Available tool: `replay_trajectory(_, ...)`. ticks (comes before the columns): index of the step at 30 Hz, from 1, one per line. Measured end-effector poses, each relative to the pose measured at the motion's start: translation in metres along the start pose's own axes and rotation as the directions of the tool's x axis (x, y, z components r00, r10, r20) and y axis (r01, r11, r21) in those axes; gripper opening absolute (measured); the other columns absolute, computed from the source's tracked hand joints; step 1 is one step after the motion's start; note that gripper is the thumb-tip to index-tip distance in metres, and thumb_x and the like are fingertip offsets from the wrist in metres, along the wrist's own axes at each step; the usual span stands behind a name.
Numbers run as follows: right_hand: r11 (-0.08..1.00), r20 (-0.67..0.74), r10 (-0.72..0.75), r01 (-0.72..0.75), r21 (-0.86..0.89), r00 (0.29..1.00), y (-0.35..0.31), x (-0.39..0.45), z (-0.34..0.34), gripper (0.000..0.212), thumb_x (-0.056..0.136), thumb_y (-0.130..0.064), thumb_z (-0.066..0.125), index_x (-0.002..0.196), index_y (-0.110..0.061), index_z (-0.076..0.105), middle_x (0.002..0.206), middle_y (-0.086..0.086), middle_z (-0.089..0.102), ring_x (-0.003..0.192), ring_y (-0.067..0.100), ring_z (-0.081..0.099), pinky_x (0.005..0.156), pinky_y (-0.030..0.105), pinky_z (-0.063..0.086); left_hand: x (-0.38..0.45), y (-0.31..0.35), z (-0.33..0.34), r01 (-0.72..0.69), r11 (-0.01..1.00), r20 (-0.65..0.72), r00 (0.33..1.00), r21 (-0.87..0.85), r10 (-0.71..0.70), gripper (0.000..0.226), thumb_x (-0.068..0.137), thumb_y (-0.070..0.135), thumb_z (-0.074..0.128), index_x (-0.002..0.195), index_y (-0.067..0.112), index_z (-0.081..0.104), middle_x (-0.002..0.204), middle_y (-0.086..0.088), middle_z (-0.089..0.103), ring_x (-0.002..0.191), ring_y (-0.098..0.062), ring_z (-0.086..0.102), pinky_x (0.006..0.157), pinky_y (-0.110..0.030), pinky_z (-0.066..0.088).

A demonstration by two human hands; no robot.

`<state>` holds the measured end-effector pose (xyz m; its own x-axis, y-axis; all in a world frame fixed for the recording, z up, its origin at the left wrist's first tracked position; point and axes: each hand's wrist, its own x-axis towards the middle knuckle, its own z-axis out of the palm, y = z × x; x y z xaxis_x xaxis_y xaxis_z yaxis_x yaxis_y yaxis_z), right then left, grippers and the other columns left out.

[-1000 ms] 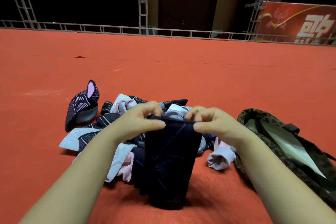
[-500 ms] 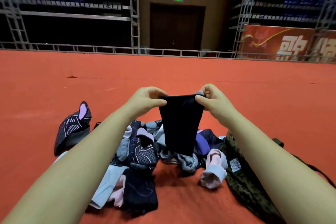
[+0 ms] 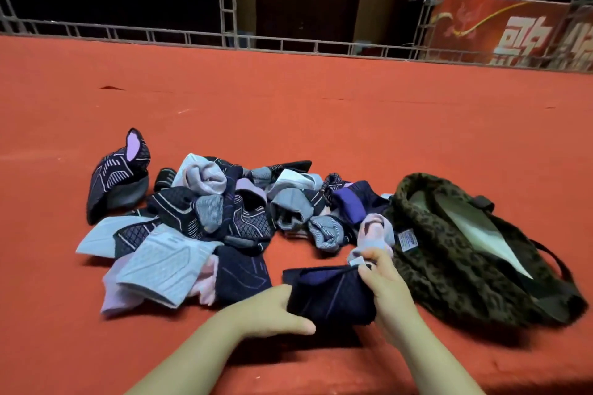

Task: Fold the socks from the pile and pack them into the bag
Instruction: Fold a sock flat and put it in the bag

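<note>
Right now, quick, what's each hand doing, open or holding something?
Left hand: grips the left side of the dark navy sock.
Right hand: pinches the same sock's right edge.

The floor (image 3: 288,112) is plain orange-red. The sock (image 3: 330,297) at six o'clock is dark navy with faint thin lines. The pile (image 3: 205,218) at nine o'clock mixes navy, pale blue, grey, lilac and pink, some with diamond grids. The bag (image 3: 449,266) at three o'clock is olive leopard print, pale inside.
</note>
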<state>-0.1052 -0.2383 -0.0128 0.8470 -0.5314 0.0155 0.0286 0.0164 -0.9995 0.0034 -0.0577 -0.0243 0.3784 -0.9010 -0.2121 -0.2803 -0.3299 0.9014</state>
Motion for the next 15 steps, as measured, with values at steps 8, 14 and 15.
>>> replay_trajectory(8, 0.978, -0.126, 0.084, -0.106, -0.181, 0.989, 0.021, 0.016, -0.006, 0.016, 0.095, -0.013, 0.051, 0.105, -0.026, 0.048, 0.117, 0.009, 0.057, 0.094, 0.009, 0.055, 0.092, 0.03, 0.041, 0.011, -0.017, 0.022, -0.001, 0.973, -0.225, 0.973, -0.233, -0.053, 0.033, 0.074, 0.033, 0.064, 0.105, 0.021, 0.064, 0.107, 0.011, 0.071, 0.103, -0.007, 0.064, 0.094, -0.028, 0.048)
replay_trajectory(14, 0.948, -0.005, 0.168, -0.163, -0.272, 0.986, 0.037, 0.011, -0.023, 0.039, 0.095, -0.019, 0.054, 0.131, -0.026, 0.04, 0.083, -0.007, 0.061, 0.071, 0.005, 0.063, 0.071, 0.024, 0.05, 0.022, -0.023, 0.034, 0.11, 0.982, -0.661, 0.727, -0.154, -0.185, 0.019, 0.082, 0.03, 0.068, 0.097, 0.021, 0.061, 0.09, 0.012, 0.065, 0.085, -0.001, 0.059, 0.07, -0.01, 0.042)
replay_trajectory(15, 0.967, 0.045, 0.165, -0.152, -0.203, 0.985, 0.044, 0.02, -0.035, 0.042, 0.096, -0.009, 0.051, 0.136, -0.018, 0.042, 0.086, -0.008, 0.06, 0.068, 0.0, 0.064, 0.067, 0.019, 0.051, 0.023, -0.022, 0.036, 0.117, 0.985, -0.691, 0.703, -0.123, -0.17, 0.02, 0.082, 0.032, 0.068, 0.094, 0.019, 0.06, 0.087, 0.012, 0.062, 0.082, -0.001, 0.057, 0.067, -0.008, 0.04)
